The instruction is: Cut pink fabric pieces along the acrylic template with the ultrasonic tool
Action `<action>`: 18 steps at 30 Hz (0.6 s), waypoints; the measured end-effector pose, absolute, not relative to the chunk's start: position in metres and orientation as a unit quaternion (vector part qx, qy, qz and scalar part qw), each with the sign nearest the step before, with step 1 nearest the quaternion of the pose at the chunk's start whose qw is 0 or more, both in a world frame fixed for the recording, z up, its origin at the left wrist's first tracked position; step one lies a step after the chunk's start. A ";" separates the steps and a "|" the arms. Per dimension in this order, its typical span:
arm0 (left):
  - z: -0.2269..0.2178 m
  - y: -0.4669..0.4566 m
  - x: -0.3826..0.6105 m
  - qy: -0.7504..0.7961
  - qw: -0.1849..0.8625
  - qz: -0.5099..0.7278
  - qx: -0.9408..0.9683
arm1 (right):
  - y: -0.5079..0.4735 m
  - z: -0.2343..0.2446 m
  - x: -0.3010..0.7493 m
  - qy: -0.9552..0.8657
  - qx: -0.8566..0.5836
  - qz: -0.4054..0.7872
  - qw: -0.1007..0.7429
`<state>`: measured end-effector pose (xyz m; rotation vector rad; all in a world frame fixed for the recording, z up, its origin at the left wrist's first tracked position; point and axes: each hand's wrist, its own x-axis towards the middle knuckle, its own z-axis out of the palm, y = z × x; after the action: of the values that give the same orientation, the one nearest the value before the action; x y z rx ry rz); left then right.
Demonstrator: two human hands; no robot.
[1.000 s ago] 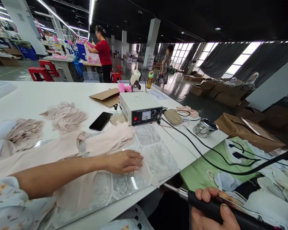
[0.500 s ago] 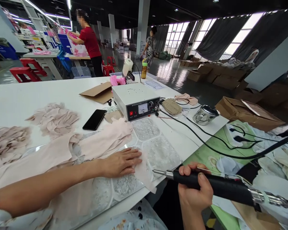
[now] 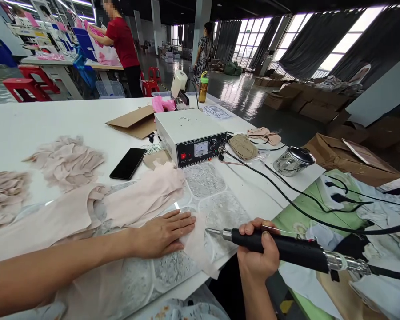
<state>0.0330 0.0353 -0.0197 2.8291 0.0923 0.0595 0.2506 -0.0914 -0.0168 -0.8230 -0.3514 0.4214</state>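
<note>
My left hand (image 3: 168, 233) lies flat, fingers stretched out, pressing a small piece of thin pale-pink fabric (image 3: 200, 249) onto a clear patterned plate (image 3: 220, 209) on the white table. In my right hand (image 3: 258, 253) is a black corded handpiece (image 3: 293, 251) with a pointed metal tip, my fingers wrapped round its grip. Its tip points left, close to the fabric's right edge; whether it touches cannot be made out. Longer pale-pink fabric strips (image 3: 143, 195) lie beyond my left forearm, partly over the plate.
A white control box (image 3: 190, 133) with a meter stands behind the plate, a black cable running right from it. Around it are a phone (image 3: 128, 163), fabric heaps (image 3: 66, 162), cardboard (image 3: 133, 122), a glass jar (image 3: 291, 162) and a bottle (image 3: 203, 88). A person in red stands far back.
My right hand has brought the handpiece left, its tip nearer the fabric piece under my left hand. My left hand stays flat on the fabric. The camera view has shifted slightly.
</note>
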 end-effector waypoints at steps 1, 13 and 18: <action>-0.019 0.035 0.033 0.033 0.153 0.017 0.987 | -0.090 -0.018 0.251 -0.170 -0.394 0.204 0.880; -0.016 0.031 0.034 0.037 0.162 0.038 0.985 | -0.086 -0.016 0.255 -0.182 -0.389 0.218 0.876; -0.013 0.036 0.036 0.028 0.164 0.056 0.985 | -0.076 -0.015 0.252 -0.188 -0.388 0.219 0.875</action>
<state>0.0363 0.0361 -0.0125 2.8070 0.0812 0.1585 0.2518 -0.0758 -0.0149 -0.8107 -0.3927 0.4567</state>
